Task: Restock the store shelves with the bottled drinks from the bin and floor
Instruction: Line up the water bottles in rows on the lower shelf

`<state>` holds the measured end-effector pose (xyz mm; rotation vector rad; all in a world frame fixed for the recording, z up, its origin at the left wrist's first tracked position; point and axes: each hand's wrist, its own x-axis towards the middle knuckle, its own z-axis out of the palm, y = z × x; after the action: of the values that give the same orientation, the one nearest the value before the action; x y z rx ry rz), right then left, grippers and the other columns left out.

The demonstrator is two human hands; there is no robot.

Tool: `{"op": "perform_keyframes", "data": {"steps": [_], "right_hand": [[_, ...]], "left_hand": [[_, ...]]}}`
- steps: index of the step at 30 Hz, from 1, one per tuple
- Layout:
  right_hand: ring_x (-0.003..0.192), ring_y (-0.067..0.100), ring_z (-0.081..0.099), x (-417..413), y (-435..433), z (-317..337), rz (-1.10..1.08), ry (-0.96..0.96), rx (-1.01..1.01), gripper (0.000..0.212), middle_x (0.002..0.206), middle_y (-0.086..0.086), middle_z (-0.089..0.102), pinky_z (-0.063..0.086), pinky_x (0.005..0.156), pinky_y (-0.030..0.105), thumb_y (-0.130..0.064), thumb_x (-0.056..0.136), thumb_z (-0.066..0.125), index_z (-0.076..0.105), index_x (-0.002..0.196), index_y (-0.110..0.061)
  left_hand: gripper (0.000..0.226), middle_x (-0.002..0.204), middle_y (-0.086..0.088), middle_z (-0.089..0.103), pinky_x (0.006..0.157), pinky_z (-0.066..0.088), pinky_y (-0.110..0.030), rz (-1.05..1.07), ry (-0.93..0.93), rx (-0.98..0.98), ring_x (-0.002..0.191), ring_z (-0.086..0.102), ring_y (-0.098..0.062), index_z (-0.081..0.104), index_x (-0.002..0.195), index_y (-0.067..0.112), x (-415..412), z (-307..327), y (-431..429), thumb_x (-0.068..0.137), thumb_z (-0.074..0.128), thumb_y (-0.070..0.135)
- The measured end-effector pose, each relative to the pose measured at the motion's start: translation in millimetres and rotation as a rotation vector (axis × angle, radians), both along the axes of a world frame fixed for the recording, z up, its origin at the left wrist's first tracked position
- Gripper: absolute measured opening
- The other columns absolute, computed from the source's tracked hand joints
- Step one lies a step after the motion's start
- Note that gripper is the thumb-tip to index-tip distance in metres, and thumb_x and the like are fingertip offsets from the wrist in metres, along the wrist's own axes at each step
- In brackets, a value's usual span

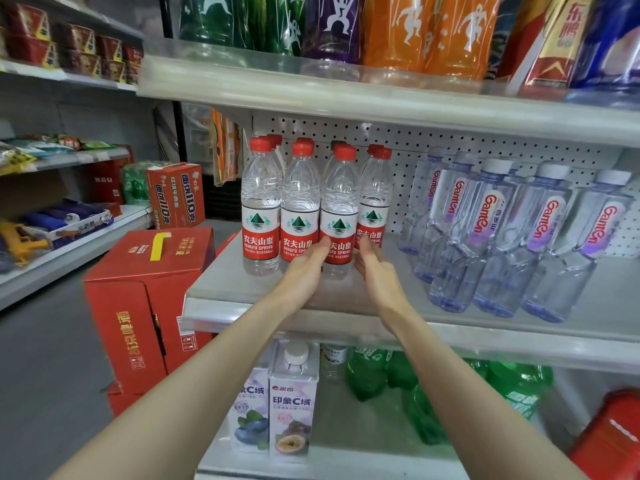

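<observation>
Middle shelf (242,292): left hand (304,268) and right hand (377,275) flank the third front red-capped water bottle (338,202). Fingers (364,244) are straight, pressing its label from both sides – not curled round. Bottle is upright in the row, white-capped bottles (485,230) to its right.

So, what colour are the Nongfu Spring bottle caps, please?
Red caps, best seen in head view.

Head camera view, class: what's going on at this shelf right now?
A person is stocking a store shelf. The left hand and the right hand flank one Nongfu Spring water bottle in the front row, fingers touching its label, seemingly lining it up with its red-capped neighbours. Ganten water bottles lean on the same shelf to the right.
</observation>
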<state>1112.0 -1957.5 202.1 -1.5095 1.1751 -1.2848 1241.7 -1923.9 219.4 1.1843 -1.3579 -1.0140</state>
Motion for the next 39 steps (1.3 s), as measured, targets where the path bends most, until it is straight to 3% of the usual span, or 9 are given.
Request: {"op": "perform_keyframes", "data": {"steps": [3, 6, 11, 17, 22, 26, 30, 35, 39], "right_hand": [[0.132, 0.016, 0.045, -14.3, 16.0, 6.7, -0.001, 0.009, -0.077, 0.055, 0.144, 0.001, 0.048, 0.032, 0.114, 0.038, -0.046, 0.099, 0.041, 0.037, 0.146, -0.017], [0.122, 0.015, 0.054, -29.0, 36.7, 8.4, -0.011, -0.010, -0.100, 0.046, 0.135, 0.001, 0.056, 0.041, 0.104, 0.032, -0.037, 0.099, 0.047, 0.048, 0.139, -0.015], [0.103, 0.015, 0.064, -61.9, 68.5, -4.5, -0.077, 0.005, -0.105, 0.039, 0.119, 0.003, 0.064, 0.052, 0.088, 0.030, -0.033, 0.097, 0.052, 0.053, 0.132, -0.015], [0.096, 0.016, 0.068, -106.3, 109.5, -38.0, -0.141, -0.007, -0.031, 0.034, 0.114, 0.005, 0.067, 0.054, 0.084, 0.030, -0.029, 0.096, 0.056, 0.057, 0.126, -0.014], [0.087, 0.016, 0.069, -144.4, 150.3, -78.3, -0.228, -0.022, 0.062, 0.018, 0.098, 0.000, 0.071, 0.052, 0.075, 0.026, -0.023, 0.093, 0.060, 0.062, 0.111, -0.023], [0.087, 0.017, 0.068, -172.6, 185.8, -115.3, -0.288, -0.011, 0.156, 0.021, 0.097, 0.005, 0.070, 0.050, 0.074, 0.028, -0.022, 0.093, 0.061, 0.063, 0.113, -0.017], [0.089, 0.020, 0.066, -196.2, 221.5, -149.0, -0.339, -0.019, 0.244, 0.011, 0.096, 0.006, 0.069, 0.049, 0.077, 0.031, -0.021, 0.093, 0.061, 0.062, 0.103, -0.024], [0.085, 0.016, 0.063, -217.9, 260.4, -183.4, -0.418, -0.024, 0.314, 0.022, 0.096, 0.008, 0.067, 0.049, 0.072, 0.015, -0.016, 0.091, 0.064, 0.061, 0.113, -0.014], [0.083, -0.003, 0.059, -230.8, 284.9, -203.8, -0.481, 0.015, 0.345, 0.025, 0.098, -0.002, 0.065, 0.045, 0.071, 0.003, -0.009, 0.090, 0.064, 0.060, 0.115, -0.011]], "left_hand": [[0.049, 0.136, 0.008, 0.051, 0.112, 0.033, -0.035, -0.005, -0.011, -0.057, 0.125, 0.046, -0.010, 0.041, 0.141, 0.019, -5.2, 2.5, 15.2, 0.098, 0.043, 0.042], [0.036, 0.108, 0.021, 0.055, 0.100, 0.040, -0.026, -0.020, 0.018, -0.086, 0.107, 0.053, -0.005, 0.048, 0.131, 0.023, -14.1, 1.6, 34.2, 0.097, 0.049, 0.033], [0.048, 0.137, 0.003, 0.051, 0.108, 0.038, -0.041, -0.073, -0.012, -0.046, 0.125, 0.049, -0.016, 0.047, 0.135, 0.028, -34.6, -21.0, 58.6, 0.091, 0.053, 0.044], [0.036, 0.124, -0.002, 0.060, 0.104, 0.043, -0.034, -0.115, 0.035, 0.031, 0.115, 0.057, -0.014, 0.053, 0.127, 0.024, -69.9, -49.6, 88.8, 0.092, 0.057, 0.031], [0.040, 0.103, 0.010, 0.059, 0.098, 0.043, -0.024, -0.219, 0.009, 0.109, 0.104, 0.057, -0.009, 0.050, 0.132, 0.017, -101.7, -84.1, 117.3, 0.094, 0.056, 0.023], [0.044, 0.118, 0.002, 0.059, 0.105, 0.041, -0.032, -0.300, -0.052, 0.203, 0.114, 0.056, -0.013, 0.049, 0.134, 0.020, -124.1, -116.8, 135.1, 0.092, 0.058, 0.030], [0.045, 0.115, -0.002, 0.060, 0.099, 0.043, -0.031, -0.351, -0.088, 0.272, 0.110, 0.058, -0.016, 0.049, 0.134, 0.018, -149.6, -140.3, 153.5, 0.092, 0.059, 0.030], [0.042, 0.116, -0.004, 0.062, 0.092, 0.044, -0.028, -0.432, -0.139, 0.357, 0.110, 0.058, -0.017, 0.051, 0.129, 0.022, -173.4, -169.3, 169.6, 0.091, 0.060, 0.035], [0.042, 0.114, -0.003, 0.061, 0.089, 0.046, -0.026, -0.491, -0.148, 0.400, 0.109, 0.058, -0.018, 0.051, 0.129, 0.019, -189.8, -186.9, 178.9, 0.091, 0.060, 0.033]]}}
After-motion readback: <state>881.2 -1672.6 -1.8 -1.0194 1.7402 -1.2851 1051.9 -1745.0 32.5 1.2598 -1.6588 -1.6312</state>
